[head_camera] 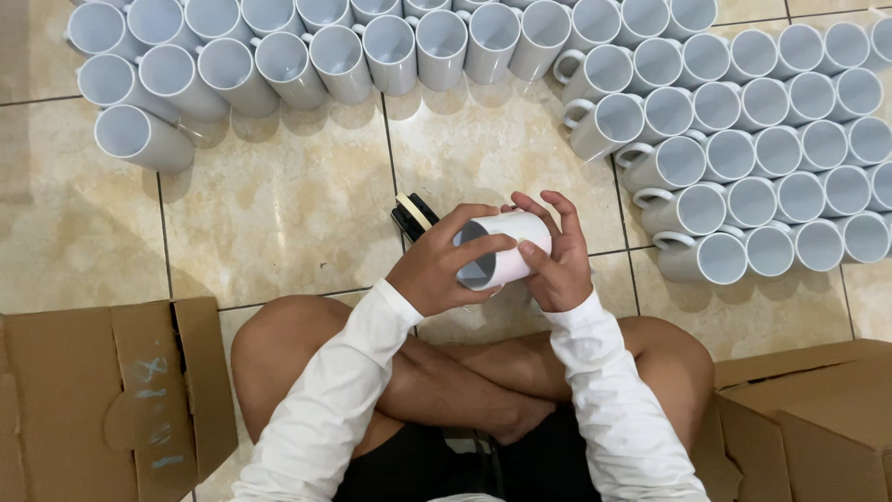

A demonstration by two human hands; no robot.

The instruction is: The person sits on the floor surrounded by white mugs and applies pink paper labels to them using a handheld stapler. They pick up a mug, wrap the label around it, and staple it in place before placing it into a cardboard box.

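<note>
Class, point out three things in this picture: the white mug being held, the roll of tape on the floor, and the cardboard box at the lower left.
white mug [511,244], head view, on its side wall.
roll of tape [413,216], head view, on its rim.
cardboard box [93,400], head view, on its flap.

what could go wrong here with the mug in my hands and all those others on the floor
1. The white mug is held on its side over hard tile floor by the left hand and right hand; a slip could chip or break it.
2. The mugs on the right stand tightly packed, so a knock might topple several.
3. The black tape dispenser lies just beyond the hands and could get bumped.
</note>
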